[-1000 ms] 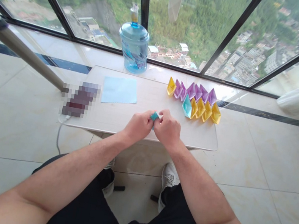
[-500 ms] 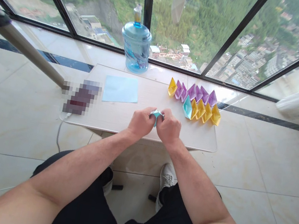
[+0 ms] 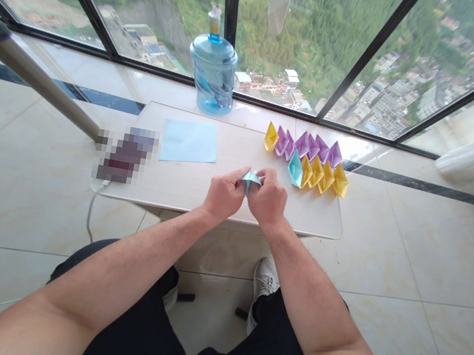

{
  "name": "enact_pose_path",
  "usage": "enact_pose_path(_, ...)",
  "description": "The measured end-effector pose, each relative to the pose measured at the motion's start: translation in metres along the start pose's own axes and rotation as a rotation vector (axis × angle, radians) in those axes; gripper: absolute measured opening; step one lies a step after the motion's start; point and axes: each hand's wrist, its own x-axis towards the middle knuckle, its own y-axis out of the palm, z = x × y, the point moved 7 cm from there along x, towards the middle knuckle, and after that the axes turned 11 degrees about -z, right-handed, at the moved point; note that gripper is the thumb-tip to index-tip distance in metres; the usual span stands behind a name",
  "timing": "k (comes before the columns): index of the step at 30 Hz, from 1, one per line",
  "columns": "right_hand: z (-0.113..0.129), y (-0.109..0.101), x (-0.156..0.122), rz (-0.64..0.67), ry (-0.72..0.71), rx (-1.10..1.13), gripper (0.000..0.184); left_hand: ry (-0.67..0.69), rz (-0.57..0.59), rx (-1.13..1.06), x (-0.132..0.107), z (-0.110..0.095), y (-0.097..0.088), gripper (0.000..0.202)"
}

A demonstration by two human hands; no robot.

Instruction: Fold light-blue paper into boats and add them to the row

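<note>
Between my two hands, above the near edge of the table [image 3: 180, 189], is a small piece of folded light-blue paper [image 3: 250, 178]. My left hand [image 3: 226, 193] pinches its left side, and my right hand [image 3: 268, 198] grips the right side. The fingers cover much of the paper, so its full shape is hidden. A flat light-blue sheet [image 3: 190, 142] lies to the left of my hands. To their right stand folded paper boats in two rows: a turquoise boat [image 3: 295, 169] beside several yellow boats [image 3: 327, 179], with purple boats [image 3: 312, 147] behind.
A large blue water bottle [image 3: 212, 72] stands behind the table by the window. A blurred-out object [image 3: 126, 155] with a cable [image 3: 90, 213] lies at the table's left end. A slanting pole [image 3: 51, 83] rises on the left.
The fingers have shifted slightly around the folded paper, and more of its upper edge shows. The whole view has moved a little; the boats and the sheet stay in place.
</note>
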Motion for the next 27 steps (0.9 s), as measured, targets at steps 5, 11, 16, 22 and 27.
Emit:
enact_pose_path(5,0.0004,-0.0007,0.0004,-0.023,-0.058,0.008,0.019,-0.035,0.029,-0.077,-0.0010,0.0043,0.0014,0.045)
enact_pose_path(11,0.0018,-0.0026,-0.0011,-0.072,-0.161,-0.035,0.020,0.003,0.043,-0.058,-0.0017,0.0025,0.0008,0.044)
enact_pose_path(16,0.0009,0.0007,-0.0016,-0.067,-0.099,-0.033,0.020,0.028,0.013,-0.021,-0.0038,-0.0028,-0.0025,0.043)
enact_pose_path(22,-0.0008,-0.0002,0.0004,-0.088,-0.089,0.046,0.015,-0.016,-0.016,-0.112,-0.0048,-0.0011,-0.0047,0.042)
enact_pose_path(27,-0.0011,-0.0073,-0.0014,-0.174,-0.138,0.108,0.012,-0.300,0.080,-0.521,-0.0032,0.0025,-0.0002,0.056)
